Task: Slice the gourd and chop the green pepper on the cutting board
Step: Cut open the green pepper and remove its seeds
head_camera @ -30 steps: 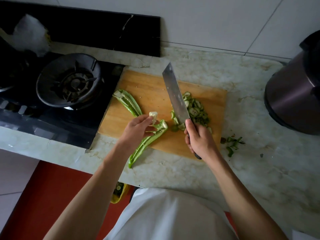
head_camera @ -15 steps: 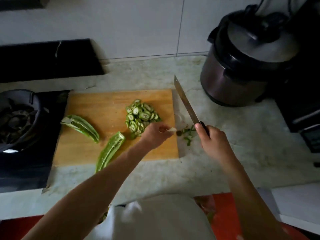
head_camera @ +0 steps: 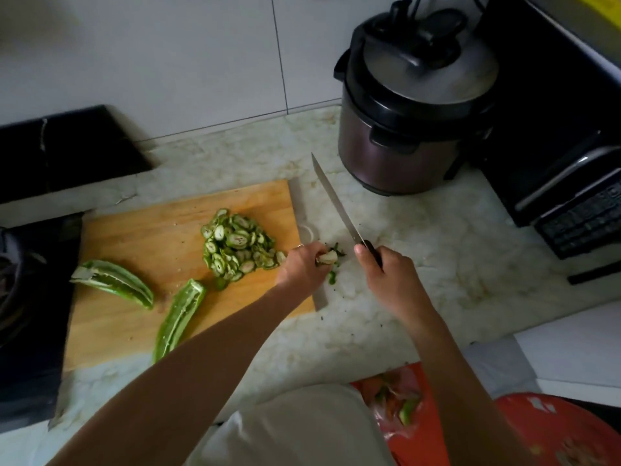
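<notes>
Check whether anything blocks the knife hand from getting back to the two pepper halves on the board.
Yes. The left hand, pinching a pale scrap, and its forearm lie between the right hand with the knife and the pepper halves. The slice pile also sits on the board between them.

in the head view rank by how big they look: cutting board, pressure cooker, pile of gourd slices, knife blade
1. cutting board, largest.
2. pressure cooker, though it stands tall and the wide lens may distort it.
3. pile of gourd slices.
4. knife blade, long but very thin, so smallest in area.
</notes>
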